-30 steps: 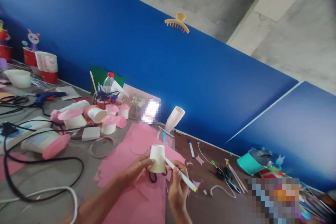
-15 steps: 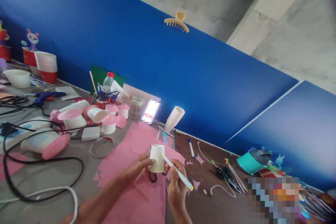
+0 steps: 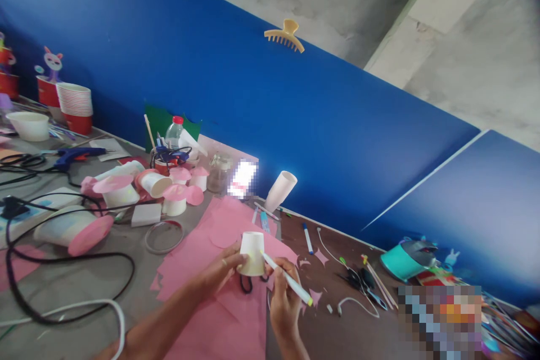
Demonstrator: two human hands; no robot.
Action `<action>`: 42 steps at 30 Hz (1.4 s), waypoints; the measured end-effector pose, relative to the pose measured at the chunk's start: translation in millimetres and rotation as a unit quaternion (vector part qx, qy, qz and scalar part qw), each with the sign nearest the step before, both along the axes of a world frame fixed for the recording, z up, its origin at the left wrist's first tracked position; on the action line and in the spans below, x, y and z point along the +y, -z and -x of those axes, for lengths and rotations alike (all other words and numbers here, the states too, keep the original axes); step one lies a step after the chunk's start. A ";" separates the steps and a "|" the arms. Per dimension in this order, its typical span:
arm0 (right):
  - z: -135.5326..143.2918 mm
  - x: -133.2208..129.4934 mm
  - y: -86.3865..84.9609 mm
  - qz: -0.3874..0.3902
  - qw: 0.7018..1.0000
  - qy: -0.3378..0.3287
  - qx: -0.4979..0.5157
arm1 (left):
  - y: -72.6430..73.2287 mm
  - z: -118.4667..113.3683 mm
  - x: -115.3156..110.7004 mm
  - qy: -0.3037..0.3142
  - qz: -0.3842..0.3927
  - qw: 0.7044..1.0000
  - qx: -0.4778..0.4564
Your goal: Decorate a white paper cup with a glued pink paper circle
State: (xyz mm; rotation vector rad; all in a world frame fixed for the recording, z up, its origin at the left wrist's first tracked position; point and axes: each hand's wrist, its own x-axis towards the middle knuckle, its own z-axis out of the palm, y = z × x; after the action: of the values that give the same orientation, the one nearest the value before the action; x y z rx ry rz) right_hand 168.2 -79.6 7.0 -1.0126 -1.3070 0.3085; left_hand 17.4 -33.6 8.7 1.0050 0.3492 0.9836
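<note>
Marking seemingly continues: left hand (image 3: 228, 266) pinches white tapered paper cup (image 3: 253, 252), right hand (image 3: 283, 295) slim white marker (image 3: 300, 291) (barely shifted) at three o'clock.

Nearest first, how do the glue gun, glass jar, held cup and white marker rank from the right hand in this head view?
1. White marker: in the right hand.
2. Held cup: in the left hand.
3. Glass jar: left, farther back.
4. Glue gun: far left.
</note>
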 end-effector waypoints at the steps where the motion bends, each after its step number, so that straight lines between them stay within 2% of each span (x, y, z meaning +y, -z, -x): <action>1: 0.0 -0.2 -0.2 0.001 1.000 -0.001 -0.001 | 0.8 0.0 0.2 0.000 0.000 1.000 0.000; 11: -0.4 -2.0 1.9 0.025 0.999 -0.032 0.018 | 0.0 0.8 -0.4 -0.013 0.011 1.000 -0.010; 19: -5.1 1.8 14.7 0.073 0.989 -0.034 0.123 | 8.0 -0.8 3.1 -0.016 0.016 0.999 -0.025; 28: -2.5 2.5 9.2 0.063 0.994 -0.020 0.083 | -8.6 1.4 -2.5 0.014 -0.019 1.000 -0.009; 33: -1.7 3.5 5.8 0.062 0.994 -0.010 0.086 | -6.2 0.9 -1.4 0.005 -0.003 1.000 0.003; 42: -5.8 3.3 16.3 0.074 0.992 -0.035 0.095 | -4.5 0.8 -1.8 -0.005 0.002 1.000 -0.009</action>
State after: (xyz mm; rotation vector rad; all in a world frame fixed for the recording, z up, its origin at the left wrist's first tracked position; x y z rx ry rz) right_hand 174.0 -76.3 -9.4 -1.0368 -1.1603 0.5496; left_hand 16.6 -35.3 13.2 0.9908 0.3411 0.9995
